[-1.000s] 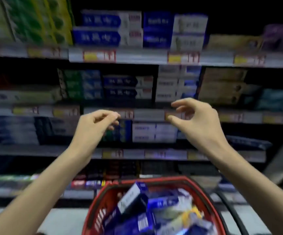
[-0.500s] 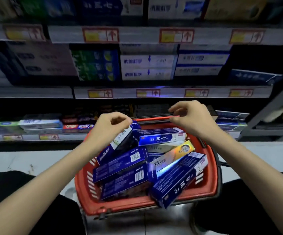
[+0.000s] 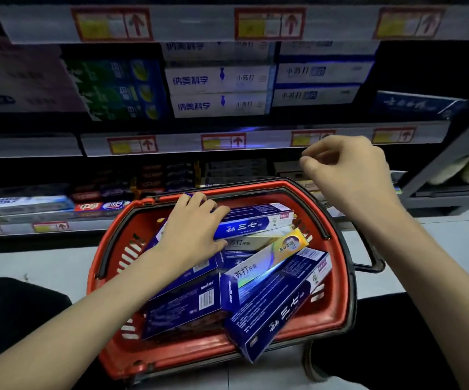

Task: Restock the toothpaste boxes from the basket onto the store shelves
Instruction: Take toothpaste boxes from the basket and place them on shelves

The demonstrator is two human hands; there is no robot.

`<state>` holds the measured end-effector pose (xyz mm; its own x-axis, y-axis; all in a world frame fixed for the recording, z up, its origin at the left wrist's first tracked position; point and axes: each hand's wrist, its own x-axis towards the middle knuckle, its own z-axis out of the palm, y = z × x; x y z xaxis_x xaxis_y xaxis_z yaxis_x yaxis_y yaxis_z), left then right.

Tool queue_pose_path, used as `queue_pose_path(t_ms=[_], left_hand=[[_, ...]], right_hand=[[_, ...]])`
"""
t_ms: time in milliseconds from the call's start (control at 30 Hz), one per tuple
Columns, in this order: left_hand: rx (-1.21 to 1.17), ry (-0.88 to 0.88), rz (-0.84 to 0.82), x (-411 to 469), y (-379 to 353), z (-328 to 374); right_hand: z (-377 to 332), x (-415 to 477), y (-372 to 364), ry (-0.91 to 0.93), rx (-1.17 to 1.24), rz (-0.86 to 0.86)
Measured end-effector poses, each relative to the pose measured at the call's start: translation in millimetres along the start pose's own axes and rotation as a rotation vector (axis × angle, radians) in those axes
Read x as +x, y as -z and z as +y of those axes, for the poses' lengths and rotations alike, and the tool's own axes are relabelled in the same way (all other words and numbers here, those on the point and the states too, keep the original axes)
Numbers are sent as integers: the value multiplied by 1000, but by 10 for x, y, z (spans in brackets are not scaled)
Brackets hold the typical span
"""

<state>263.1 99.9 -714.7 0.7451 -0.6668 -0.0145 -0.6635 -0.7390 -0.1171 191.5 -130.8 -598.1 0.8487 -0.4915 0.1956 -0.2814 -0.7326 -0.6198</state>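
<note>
Left hand (image 3: 191, 235): laid flat on the blue-and-white toothpaste carton (image 3: 253, 224) at the top of the pile; fingers spread, not yet closed on it.
Right hand (image 3: 348, 175): loosely curled above the rim, nothing held.
Stock: heaped cartons inside the red plastic basket (image 3: 109, 249).
Risk: the dark blue carton (image 3: 278, 308) overhanging the near rim is judged likely to be tipped out if the heap is disturbed.
</note>
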Motion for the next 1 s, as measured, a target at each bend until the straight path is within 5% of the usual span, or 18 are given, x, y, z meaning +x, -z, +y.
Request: queue_pose_path(t_ms=[200,500,733,1000], left_hand=[[-124,53,22,47,21,0],[-1413,608,176,-61,387,-115],[-1764,800,281,-283,703,-403],[-1953,794,508,-457,860,-648]], right_hand=[[-3,51,38,-17,26,-4],[-56,18,34,-38,39,-40],[-94,-15,16,-151,22,-160],[-395,-71,-69,-244,816,-338]])
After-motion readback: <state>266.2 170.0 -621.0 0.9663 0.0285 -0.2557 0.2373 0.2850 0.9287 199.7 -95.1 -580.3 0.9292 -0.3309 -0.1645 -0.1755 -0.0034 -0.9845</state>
